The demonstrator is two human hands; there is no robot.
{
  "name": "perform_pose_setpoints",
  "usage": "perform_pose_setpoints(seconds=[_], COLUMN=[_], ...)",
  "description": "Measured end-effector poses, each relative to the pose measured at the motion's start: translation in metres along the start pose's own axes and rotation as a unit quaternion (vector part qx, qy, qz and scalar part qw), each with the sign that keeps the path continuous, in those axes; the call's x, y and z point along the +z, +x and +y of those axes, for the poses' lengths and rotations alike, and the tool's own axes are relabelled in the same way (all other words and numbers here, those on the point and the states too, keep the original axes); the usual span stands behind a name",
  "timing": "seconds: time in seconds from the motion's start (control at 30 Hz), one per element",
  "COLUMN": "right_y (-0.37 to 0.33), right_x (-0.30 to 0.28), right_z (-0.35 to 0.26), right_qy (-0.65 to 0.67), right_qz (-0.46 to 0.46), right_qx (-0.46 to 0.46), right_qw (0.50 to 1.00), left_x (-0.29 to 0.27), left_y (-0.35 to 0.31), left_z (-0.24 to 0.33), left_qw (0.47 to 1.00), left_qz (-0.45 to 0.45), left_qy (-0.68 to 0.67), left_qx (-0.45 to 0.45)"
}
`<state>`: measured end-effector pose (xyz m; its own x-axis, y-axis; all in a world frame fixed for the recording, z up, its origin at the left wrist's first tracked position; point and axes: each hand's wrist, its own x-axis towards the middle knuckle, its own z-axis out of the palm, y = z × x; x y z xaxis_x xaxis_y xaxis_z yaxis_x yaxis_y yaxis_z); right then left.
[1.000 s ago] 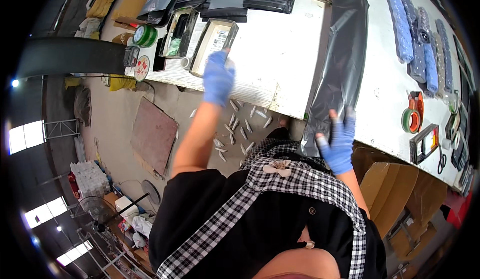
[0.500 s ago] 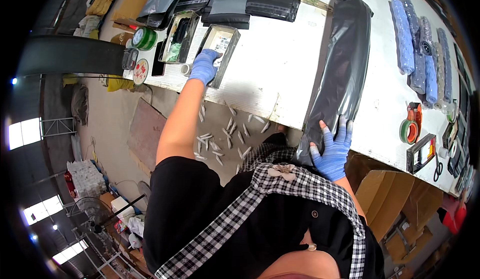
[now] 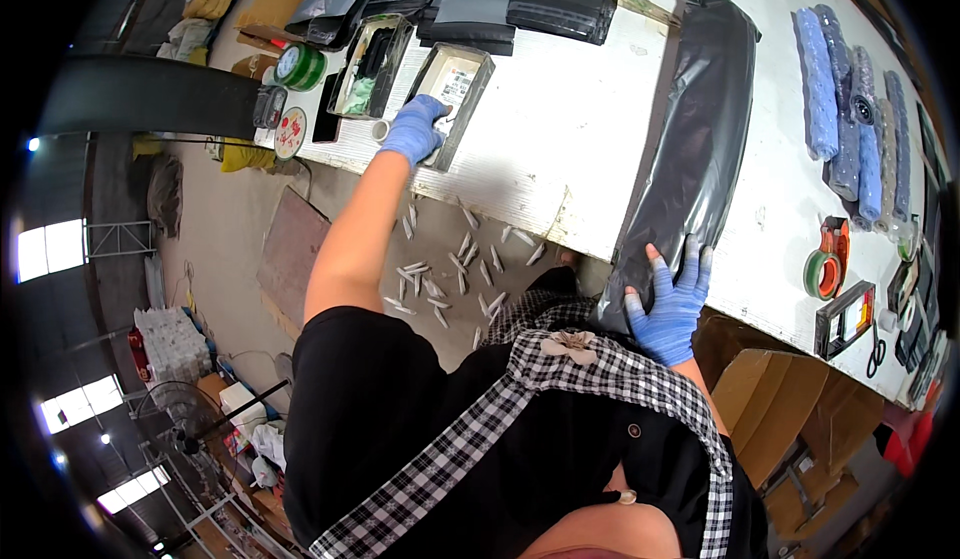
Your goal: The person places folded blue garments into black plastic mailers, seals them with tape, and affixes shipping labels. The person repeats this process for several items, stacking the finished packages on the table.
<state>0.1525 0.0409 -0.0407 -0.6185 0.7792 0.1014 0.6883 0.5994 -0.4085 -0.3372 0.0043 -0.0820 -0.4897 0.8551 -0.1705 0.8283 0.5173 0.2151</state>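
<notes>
My left hand (image 3: 417, 131), in a blue glove with bare fingertips, reaches into a shallow open box (image 3: 482, 84) at the table's near edge. Its fingers are curled down over the box's contents; what they pinch is hidden. Beside the fingers lies a white printed label (image 3: 456, 86). A long, glossy black plastic mailing bag (image 3: 695, 124) stretches across the table, its near end hanging over the edge towards me. Flat on that near end rests my right hand (image 3: 672, 304), gloved alike, fingers spread.
Left of the box are another box (image 3: 376, 64), a green tape roll (image 3: 299, 67) and a phone (image 3: 327, 109). Black bags (image 3: 560, 7) lie behind. To the right are bubble-wrapped rolls (image 3: 818, 84), a tape dispenser (image 3: 826, 264) and scissors (image 3: 876, 351). White slips (image 3: 463, 249) litter the floor.
The whole view has shifted slightly, with the table sliding a little to the right and down. My left hand stays in the box and my right hand stays on the bag.
</notes>
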Motion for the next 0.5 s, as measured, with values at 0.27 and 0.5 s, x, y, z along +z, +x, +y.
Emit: perform_pose_setpoints(seconds=[0.27, 0.5], right_y=[0.0, -0.001], right_x=[-0.001, -0.001], right_z=[-0.001, 0.003], right_qy=[0.001, 0.02], right_qz=[0.004, 0.013], right_qx=[-0.007, -0.007], right_qw=[1.0, 1.0], left_x=[-0.011, -0.036], left_y=[-0.003, -0.029], left_z=[0.005, 0.018], left_qw=[0.998, 0.97], left_qz=[-0.016, 0.2], left_qy=[0.056, -0.134], left_qx=[-0.016, -0.047])
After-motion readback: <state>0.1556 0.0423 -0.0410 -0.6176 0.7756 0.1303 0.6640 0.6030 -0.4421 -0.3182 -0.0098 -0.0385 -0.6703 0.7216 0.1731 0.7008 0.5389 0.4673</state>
